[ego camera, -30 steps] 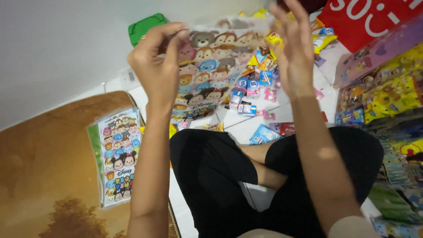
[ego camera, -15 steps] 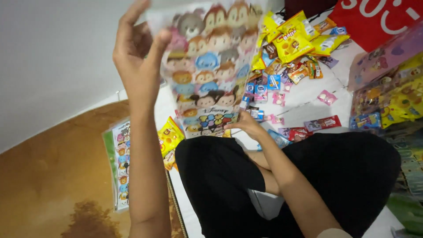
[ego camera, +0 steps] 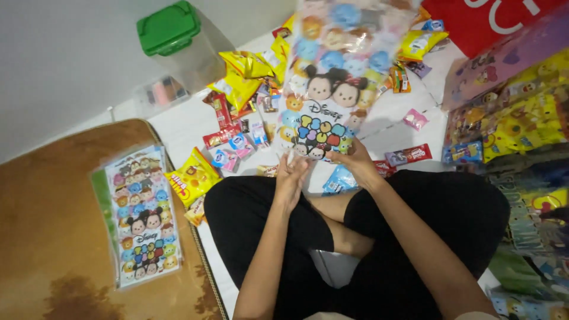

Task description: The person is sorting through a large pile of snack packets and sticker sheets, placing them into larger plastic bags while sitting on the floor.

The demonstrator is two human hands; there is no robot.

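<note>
Both hands pinch the bottom edge of the cartoon-print plastic bag [ego camera: 332, 89]: the right hand [ego camera: 354, 165] has its fingers closed on the lower right corner, and the left hand [ego camera: 290, 176] has fingers pressed together at the lower left edge, though exactly how much film it catches is hard to tell. The bag stretches up and away from the lap, over the scattered snacks on the white floor [ego camera: 178, 127].

Bag looks light, thin, floppy and glossy, so likely slippery; a crinkly film that folds rather than holds shape. Not fragile, but could tear at a seam. Best held by pinching the corners or the sealed bottom edge, as now, not the slack middle.

Around it: yellow snack packets [ego camera: 192, 176] by the left knee, small red and blue sweet wrappers [ego camera: 228, 142], a clear container with green lid [ego camera: 169, 26] by the wall. A second cartoon-print bag [ego camera: 141, 216] lies flat on the brown mat [ego camera: 53, 237], well apart from the hands. More printed bags [ego camera: 521, 118] stacked at right.
</note>
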